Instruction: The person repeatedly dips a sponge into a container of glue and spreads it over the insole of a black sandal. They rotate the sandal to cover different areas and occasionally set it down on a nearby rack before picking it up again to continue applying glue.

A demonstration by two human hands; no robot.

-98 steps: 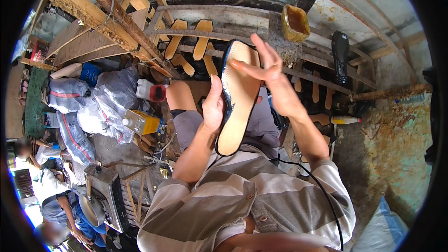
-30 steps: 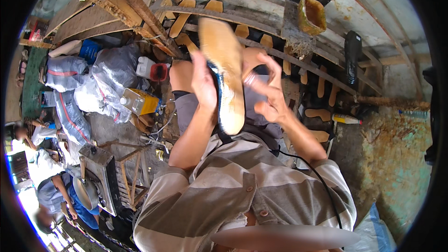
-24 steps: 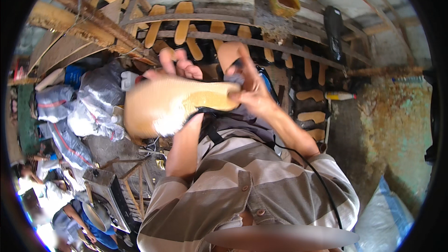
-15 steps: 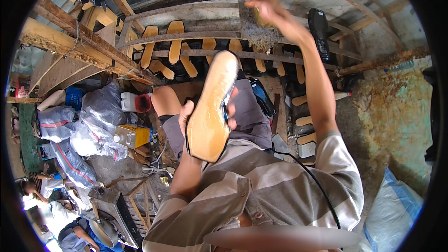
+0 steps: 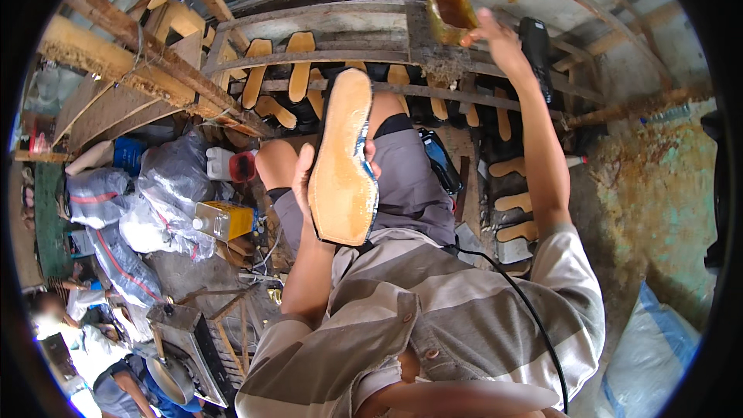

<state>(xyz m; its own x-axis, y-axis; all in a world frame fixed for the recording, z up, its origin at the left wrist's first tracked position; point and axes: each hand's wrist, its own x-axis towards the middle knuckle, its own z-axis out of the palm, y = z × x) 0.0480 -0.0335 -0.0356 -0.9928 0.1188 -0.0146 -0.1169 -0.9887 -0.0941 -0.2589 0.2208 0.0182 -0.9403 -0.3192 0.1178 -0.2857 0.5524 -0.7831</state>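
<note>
My left hand grips a shoe turned bottom up above my lap, thumb on its left edge and fingers showing on its right. The tan bottom faces up, with a dark rim round it and a wet-looking patch near the middle. Up at the wooden rack, my right hand is beside a yellowish, crusted tub with amber contents. Its fingers are apart with nothing visible in them, and the fingertips are close to the tub's right edge; whether they touch it I cannot tell.
Several tan-bottomed shoes line the rack ahead, more at the right. A black shoe stands right of my right hand. Plastic bags, a yellow can and a white jug lie left. People are at lower left.
My right hand has moved right, away from the tub's opening, uncovering it. The shoe in my left hand has shifted slightly left and now points more straight ahead; its bottom shows less glare.
</note>
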